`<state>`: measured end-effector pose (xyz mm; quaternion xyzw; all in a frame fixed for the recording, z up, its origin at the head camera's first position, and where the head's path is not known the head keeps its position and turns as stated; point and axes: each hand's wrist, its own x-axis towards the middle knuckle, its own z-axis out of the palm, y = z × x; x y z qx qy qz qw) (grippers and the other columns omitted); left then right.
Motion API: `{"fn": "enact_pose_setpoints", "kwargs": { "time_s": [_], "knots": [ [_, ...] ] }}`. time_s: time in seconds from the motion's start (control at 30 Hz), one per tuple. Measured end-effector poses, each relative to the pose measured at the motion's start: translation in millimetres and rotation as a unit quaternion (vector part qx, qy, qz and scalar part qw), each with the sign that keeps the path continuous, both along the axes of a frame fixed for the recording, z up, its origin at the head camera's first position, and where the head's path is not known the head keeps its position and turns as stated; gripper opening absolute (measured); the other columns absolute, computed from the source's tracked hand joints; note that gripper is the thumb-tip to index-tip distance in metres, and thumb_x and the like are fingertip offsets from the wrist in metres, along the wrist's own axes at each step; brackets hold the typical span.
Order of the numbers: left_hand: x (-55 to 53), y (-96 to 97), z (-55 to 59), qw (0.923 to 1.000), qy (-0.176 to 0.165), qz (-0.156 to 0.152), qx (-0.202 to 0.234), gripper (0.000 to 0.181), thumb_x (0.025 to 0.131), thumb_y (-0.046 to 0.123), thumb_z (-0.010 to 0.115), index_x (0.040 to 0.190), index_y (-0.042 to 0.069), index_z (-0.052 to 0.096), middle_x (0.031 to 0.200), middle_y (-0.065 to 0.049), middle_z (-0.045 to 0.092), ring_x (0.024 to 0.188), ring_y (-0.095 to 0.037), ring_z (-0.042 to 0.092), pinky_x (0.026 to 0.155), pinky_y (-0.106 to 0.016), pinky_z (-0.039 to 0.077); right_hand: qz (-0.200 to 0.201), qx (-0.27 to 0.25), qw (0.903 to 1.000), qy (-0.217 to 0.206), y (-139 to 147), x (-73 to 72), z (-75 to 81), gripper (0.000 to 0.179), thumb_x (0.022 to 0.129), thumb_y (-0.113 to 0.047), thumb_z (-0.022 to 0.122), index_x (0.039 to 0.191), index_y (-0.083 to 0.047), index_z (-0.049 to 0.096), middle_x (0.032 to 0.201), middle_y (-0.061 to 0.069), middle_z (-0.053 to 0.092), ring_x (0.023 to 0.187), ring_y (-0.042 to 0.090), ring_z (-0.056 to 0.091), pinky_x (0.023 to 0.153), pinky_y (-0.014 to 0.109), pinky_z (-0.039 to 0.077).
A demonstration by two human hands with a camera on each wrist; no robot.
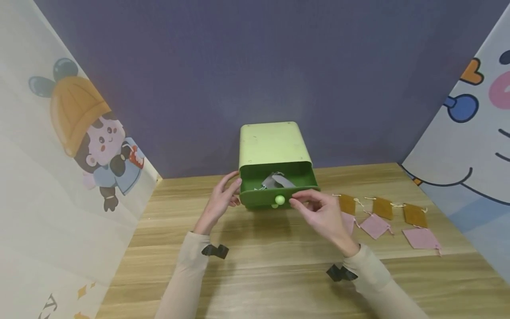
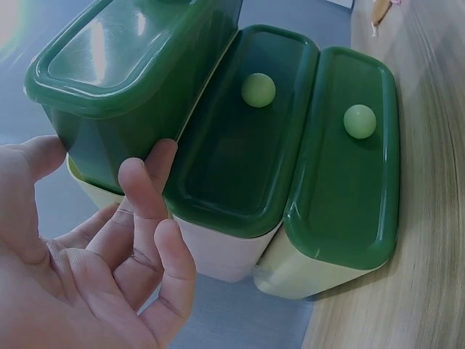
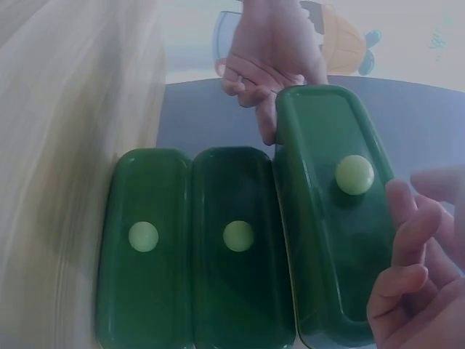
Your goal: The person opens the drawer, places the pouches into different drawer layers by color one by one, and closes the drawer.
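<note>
A small cabinet with a pale yellow-green shell stands against the back wall. Its top drawer, dark green with a round light-green knob, is pulled out. Grey drawstring pouches lie inside it. My left hand is at the drawer's left side, fingers loosely bent against the cabinet and drawer. The right hand is at the right end of the drawer front, beside the knob, its fingertips touching the drawer's edge. Neither hand grips the knob.
Two lower drawers, the middle drawer and the bottom drawer, are pushed in. On the wooden table, to the right, lie several brown pouches and pink pouches with drawstrings. Printed panels flank the table on both sides.
</note>
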<state>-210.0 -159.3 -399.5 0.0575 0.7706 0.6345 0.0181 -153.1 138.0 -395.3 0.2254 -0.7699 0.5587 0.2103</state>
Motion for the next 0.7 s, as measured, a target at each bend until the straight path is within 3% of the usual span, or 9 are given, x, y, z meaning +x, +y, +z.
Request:
{"fn": "enact_pose_setpoints", "kwargs": {
  "time_s": [0.7],
  "knots": [
    [0.0, 0.1, 1.0, 0.9999, 0.003, 0.002, -0.010, 0.058, 0.111, 0.040, 0.055, 0.163, 0.017, 0.042, 0.113, -0.027, 0.077, 0.068, -0.015, 0.067, 0.072, -0.031, 0.059, -0.004, 0.058, 0.9977, 0.036, -17, -10.3, -14.4, 0.019, 0.086, -0.007, 0.088, 0.104, -0.014, 0.084, 0.085, 0.002, 0.082, 0.049, 0.002, 0.053, 0.045, 0.015, 0.043]
  ]
}}
